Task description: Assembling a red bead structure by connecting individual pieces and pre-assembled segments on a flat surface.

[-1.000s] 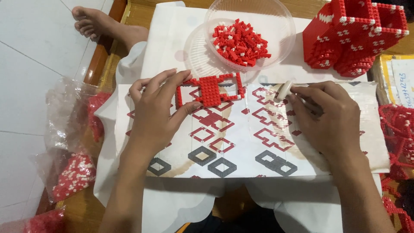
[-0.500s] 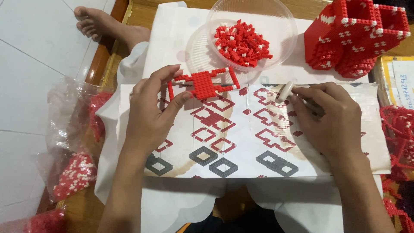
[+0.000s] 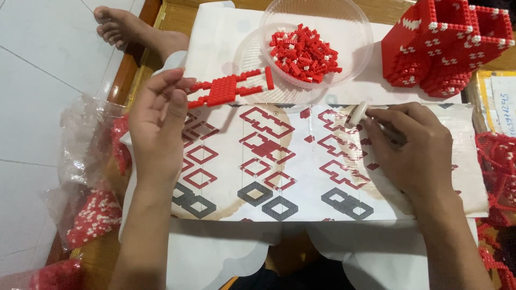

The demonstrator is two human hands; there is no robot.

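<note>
My left hand (image 3: 157, 126) holds a flat red piece built of tiny bricks (image 3: 228, 88) by its left end, lifted above the sheet and seen nearly edge-on. My right hand (image 3: 414, 147) rests on the printed sheet (image 3: 279, 161) and pinches a small white tool (image 3: 357, 114) between thumb and fingers. The sheet shows red and grey diamond-shaped patterns. A clear plastic bowl (image 3: 344, 27) of loose red and white bricks stands just beyond the sheet.
A tall red and white brick structure (image 3: 449, 45) stands at the top right. Clear plastic bags of red bricks (image 3: 88, 212) lie at the left edge. More red brick pieces (image 3: 497, 172) sit at the right. A bare foot (image 3: 126, 27) rests at the top left.
My left hand has lifted the red brick piece off the sheet and turned it from flat to nearly edge-on. My right hand has stayed where it was.
</note>
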